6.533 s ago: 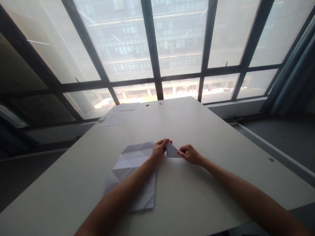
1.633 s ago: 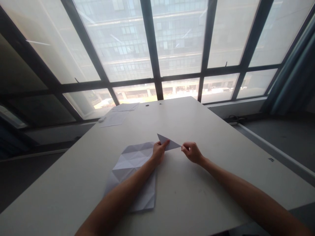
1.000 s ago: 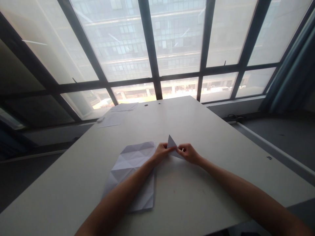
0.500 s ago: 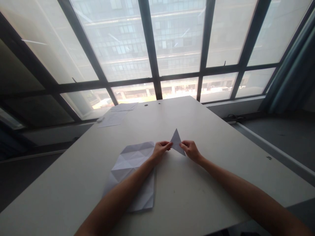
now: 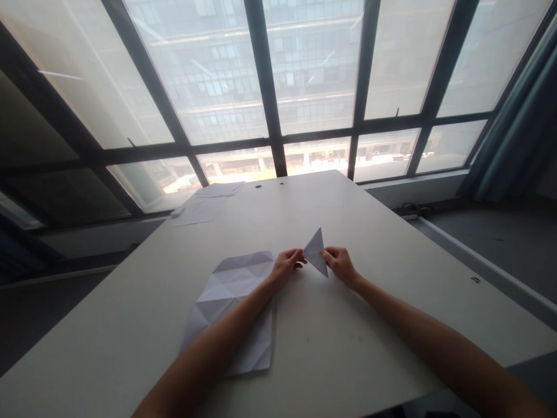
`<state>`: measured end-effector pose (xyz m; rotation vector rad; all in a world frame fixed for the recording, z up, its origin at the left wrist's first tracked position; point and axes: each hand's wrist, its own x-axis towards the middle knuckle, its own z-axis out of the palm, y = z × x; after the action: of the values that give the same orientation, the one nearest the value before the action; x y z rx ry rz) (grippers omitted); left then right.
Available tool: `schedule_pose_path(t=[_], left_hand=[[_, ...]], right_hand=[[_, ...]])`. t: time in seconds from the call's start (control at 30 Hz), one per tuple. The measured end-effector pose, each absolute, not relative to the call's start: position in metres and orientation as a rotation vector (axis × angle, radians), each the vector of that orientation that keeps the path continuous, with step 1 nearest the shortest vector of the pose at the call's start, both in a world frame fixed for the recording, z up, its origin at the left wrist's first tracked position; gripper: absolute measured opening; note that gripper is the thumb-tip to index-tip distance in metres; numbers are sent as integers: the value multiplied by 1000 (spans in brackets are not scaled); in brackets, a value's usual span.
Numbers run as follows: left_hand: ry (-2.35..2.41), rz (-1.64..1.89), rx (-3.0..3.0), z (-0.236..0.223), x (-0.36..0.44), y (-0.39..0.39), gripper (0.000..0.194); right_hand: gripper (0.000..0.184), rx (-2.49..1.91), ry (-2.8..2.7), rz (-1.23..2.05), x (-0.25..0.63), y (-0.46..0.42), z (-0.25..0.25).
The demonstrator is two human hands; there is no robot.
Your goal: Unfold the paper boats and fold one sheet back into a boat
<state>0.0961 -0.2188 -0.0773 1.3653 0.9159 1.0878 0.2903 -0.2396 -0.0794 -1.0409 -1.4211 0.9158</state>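
Note:
A small folded paper triangle (image 5: 317,251) is held up between my two hands, just above the white table. My left hand (image 5: 288,261) pinches its left corner between thumb and finger, with the other fingers curled loosely below. On the opposite side my right hand (image 5: 340,264) grips the triangle's right edge, thumb lying on the near face. One point of the paper stands upward and another points down. Beneath my left forearm lies a larger creased sheet of paper (image 5: 237,284), partly covered by the arm.
The white table (image 5: 374,342) reaches forward to tall windows. Flat loose papers (image 5: 204,206) lie at its far left, with a small whitish item (image 5: 177,212) beside them. Two dark holes (image 5: 258,186) mark the far end. A blue curtain (image 5: 509,122) hangs on the right.
The paper triangle has turned in my hands: its upper point has swung to the right and a corner now points left into my left fingers. Both hands have barely shifted.

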Motion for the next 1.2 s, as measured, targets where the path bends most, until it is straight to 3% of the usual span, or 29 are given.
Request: schedule_pose_path(t=[0.17,0.47,0.73,1.2], left_hand=[[955,1031,1541,-72,93,-223,34],[973,951,1544,-72,90,-224,35],[929,1205,1345,-78,90,-221,31],[931,1324,1196,-81,91,-218,32]], right_hand=[[37,-1035,-1465,971,289,-239,-83],[37,-1035,-1571,1033,287,-241,-84],[31,-1024,-1798,988,285,-246,-83],[29,-1003,-1841,953,283,-249,-80]])
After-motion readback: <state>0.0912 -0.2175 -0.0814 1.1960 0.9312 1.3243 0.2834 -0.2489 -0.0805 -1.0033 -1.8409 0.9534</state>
